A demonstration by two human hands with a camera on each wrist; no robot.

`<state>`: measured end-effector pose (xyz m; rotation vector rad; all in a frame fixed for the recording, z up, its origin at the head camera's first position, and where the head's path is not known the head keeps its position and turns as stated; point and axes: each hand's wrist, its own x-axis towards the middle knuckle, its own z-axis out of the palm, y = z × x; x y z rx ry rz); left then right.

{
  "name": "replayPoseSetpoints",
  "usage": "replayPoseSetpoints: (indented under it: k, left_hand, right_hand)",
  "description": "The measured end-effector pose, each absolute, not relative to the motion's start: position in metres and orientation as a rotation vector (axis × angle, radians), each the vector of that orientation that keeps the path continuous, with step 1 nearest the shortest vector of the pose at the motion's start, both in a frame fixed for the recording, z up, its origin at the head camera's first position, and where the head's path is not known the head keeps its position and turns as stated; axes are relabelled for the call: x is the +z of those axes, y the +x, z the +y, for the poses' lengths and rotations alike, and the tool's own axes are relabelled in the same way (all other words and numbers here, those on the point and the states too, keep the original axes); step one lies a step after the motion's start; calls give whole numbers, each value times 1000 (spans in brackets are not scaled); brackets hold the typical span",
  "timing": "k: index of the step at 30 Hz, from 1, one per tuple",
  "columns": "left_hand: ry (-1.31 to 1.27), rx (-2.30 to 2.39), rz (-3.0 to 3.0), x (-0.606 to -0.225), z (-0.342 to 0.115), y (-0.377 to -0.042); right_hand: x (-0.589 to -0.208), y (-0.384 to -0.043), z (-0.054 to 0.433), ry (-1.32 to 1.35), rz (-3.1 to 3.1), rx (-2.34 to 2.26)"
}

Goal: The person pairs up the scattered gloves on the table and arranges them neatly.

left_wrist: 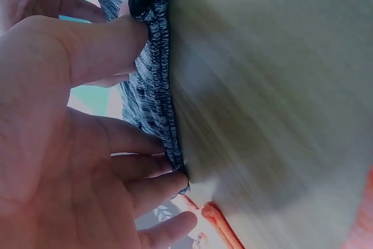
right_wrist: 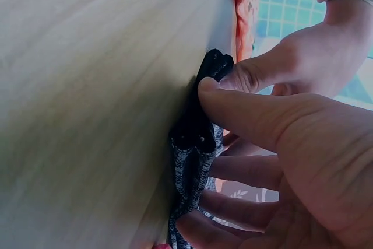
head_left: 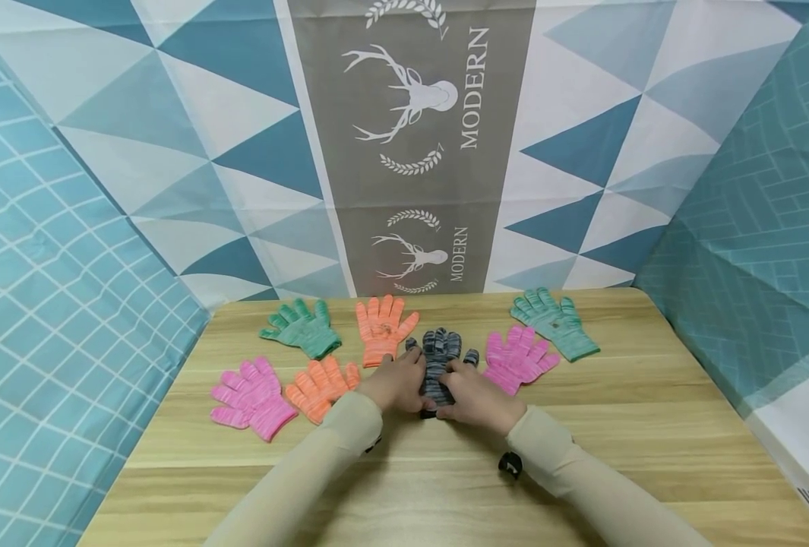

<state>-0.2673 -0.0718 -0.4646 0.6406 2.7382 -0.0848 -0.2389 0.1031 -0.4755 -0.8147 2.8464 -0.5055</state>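
Observation:
A grey-and-black knit glove (head_left: 440,357) lies on the table, its fingers pointing to the back and its dark cuff (right_wrist: 195,123) toward the person. My left hand (head_left: 400,382) holds its left side, thumb (left_wrist: 131,42) at the cuff and fingertips along the edge. Opposite it, my right hand (head_left: 481,400) grips the cuff and right side; the right thumb (right_wrist: 224,100) presses on the dark cuff. Layers of knit show at the edge in the right wrist view; whether a second glove lies underneath, I cannot tell.
Left of the hands lie a pink glove (head_left: 254,396), two orange gloves, one nearer (head_left: 320,386) and one farther back (head_left: 382,330), and a green glove (head_left: 304,330). To the right are another pink glove (head_left: 516,357) and a green glove (head_left: 556,323). Patterned cloth (head_left: 418,152) hangs behind the wooden table (head_left: 431,494).

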Motion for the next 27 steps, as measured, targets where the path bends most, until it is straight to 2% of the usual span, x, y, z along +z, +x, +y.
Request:
replayPoseSetpoints:
  k: [27]
  left_hand:
    - [636, -88, 2747, -463, -65, -287]
  right_hand:
    - [-477, -258, 109, -752, 2831, -530]
